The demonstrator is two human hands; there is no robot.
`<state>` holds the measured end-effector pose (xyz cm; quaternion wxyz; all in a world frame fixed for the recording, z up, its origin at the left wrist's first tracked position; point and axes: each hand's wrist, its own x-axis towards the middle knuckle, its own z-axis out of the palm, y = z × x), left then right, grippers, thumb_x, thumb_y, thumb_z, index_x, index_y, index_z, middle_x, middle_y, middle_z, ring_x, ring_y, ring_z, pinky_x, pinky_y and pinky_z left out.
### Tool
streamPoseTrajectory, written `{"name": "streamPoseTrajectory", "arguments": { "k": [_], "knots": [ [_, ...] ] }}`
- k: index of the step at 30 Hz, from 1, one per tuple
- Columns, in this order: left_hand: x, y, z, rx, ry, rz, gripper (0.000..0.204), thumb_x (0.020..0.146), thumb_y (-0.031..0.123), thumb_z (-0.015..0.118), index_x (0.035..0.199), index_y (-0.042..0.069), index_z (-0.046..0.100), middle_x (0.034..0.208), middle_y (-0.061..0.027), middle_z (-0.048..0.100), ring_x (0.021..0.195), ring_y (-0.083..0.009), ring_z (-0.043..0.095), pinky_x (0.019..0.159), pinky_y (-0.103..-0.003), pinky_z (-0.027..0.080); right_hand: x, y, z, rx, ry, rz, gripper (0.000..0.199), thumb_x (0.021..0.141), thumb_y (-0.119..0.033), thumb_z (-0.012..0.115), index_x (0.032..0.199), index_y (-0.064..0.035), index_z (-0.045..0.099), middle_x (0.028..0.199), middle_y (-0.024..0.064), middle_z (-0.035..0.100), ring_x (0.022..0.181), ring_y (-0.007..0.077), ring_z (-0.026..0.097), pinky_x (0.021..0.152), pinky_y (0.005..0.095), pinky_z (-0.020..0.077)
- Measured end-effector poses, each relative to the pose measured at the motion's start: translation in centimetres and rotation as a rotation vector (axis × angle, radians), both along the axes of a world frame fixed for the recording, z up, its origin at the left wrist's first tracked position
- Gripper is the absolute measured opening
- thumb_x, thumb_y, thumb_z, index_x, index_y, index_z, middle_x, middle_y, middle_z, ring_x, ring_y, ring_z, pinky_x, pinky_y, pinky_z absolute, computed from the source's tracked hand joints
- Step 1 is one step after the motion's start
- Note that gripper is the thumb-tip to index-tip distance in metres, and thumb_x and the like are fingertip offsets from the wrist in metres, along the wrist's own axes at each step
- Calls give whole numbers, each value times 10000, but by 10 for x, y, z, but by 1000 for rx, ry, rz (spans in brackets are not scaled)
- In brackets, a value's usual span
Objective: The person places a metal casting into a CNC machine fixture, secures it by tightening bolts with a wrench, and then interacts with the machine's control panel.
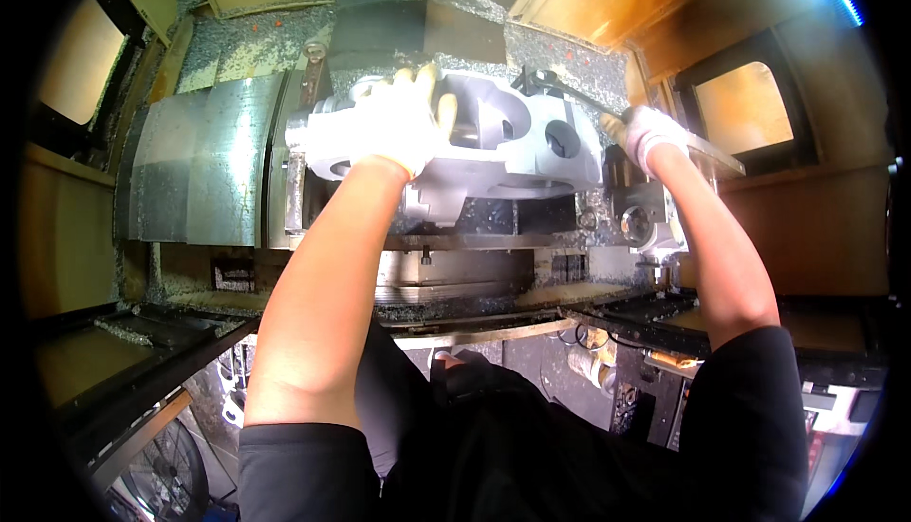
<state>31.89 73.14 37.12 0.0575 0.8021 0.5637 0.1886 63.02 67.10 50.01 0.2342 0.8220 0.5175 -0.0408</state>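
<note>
The fingers (429, 95) of the left hand (403, 123) are curled over the top of a big grey metal casting (503, 147), with the gloved palm pressed flat on its left end; they are closed down on the metal rather than wrapped around it, since the part is too bulky to encircle. The right hand (650, 133), also in a pale glove, is closed in a fist around the handle of a wrench (569, 93).

The wrench runs up and to the left from that fist, its head sitting at the upper right corner of the casting, so the tool's long axis slants across the part's right shoulder. The casting itself lies with its long axis left to right, between the two hands: the left hand on it directly, the right hand just off its right end and joined to it only through the wrench. The left hand is thus the nearer one to the part's body.

The casting sits on a steel fixture (455, 270) inside a machine enclosure (218, 171) whose walls and ledges are coated in fine metal chips. A clamp block (645, 223) stands just below the right wrist. Both bare forearms reach in from the lower edge over the dark machine sill (152, 351).
</note>
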Motion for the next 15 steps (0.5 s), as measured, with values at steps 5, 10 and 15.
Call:
{"name": "streamPoseTrajectory", "arguments": {
  "k": [5, 10, 15],
  "knots": [
    [-1, 2, -4, 35, -90, -32, 537, 995, 480, 597, 1429, 163, 624, 1317, -181, 692, 1182, -407, 674, 1036, -484, 540, 15, 11, 17, -87, 48, 59, 645, 1061, -582, 532, 1331, -26, 713, 1325, 254, 710, 1250, 392, 684, 1077, 459, 524],
    [2, 2, 5, -35, -57, -43, 590, 1004, 512, 599, 1489, 177, 565, 1391, -205, 657, 1270, -432, 633, 1105, -482, 503, 38, 1, 40, 186, 250, 93, 493, 1042, -448, 621, 1328, -51, 679, 1178, 205, 767, 1087, 281, 736, 979, 432, 569],
    [-4, 4, 1, -92, 1, -78, 668, 1008, 567, 579, 1540, 170, 507, 1463, -217, 605, 1319, -416, 607, 1138, -456, 482, 30, -83, 48, 107, 1343, 37, 319, 1010, -328, 682, 975, -15, 635, 741, 75, 704, 564, 121, 660, 481, 228, 505]
  ]
}}
